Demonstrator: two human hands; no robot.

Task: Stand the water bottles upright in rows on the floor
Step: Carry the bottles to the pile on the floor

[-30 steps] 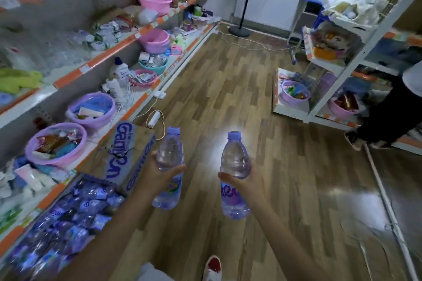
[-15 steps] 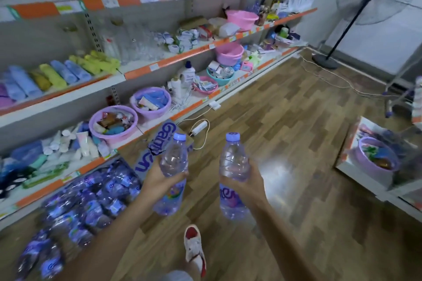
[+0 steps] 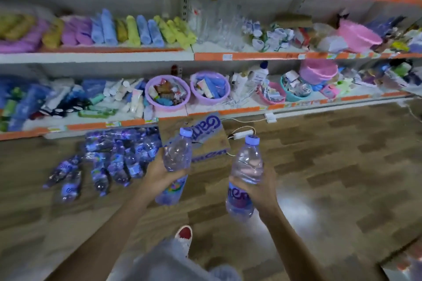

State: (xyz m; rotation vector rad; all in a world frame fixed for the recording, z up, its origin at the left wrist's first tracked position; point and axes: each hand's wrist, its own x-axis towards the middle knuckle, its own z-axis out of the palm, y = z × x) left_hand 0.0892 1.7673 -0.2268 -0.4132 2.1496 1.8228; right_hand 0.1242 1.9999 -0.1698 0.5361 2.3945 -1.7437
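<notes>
My left hand (image 3: 159, 172) grips a clear water bottle (image 3: 177, 155) with a lilac cap and purple label, held upright above the wooden floor. A second, matching bottle (image 3: 247, 166) is gripped by my right hand (image 3: 262, 191), also upright and about level with the first. Several more bottles (image 3: 109, 159) lie on their sides in a loose heap on the floor to the left, in front of the bottom shelf. None of the heap's bottles stands upright.
A cardboard box (image 3: 205, 141) with purple lettering sits on the floor behind the two held bottles. A power strip (image 3: 242, 134) and its cable lie to its right. Long shelves (image 3: 228, 55) of basins and goods run along the back. My shoe (image 3: 183, 236) shows below.
The view has swung left, so the shelves now face me and the bottle heap is in fuller view. Both hands keep holding their bottles in much the same pose.
</notes>
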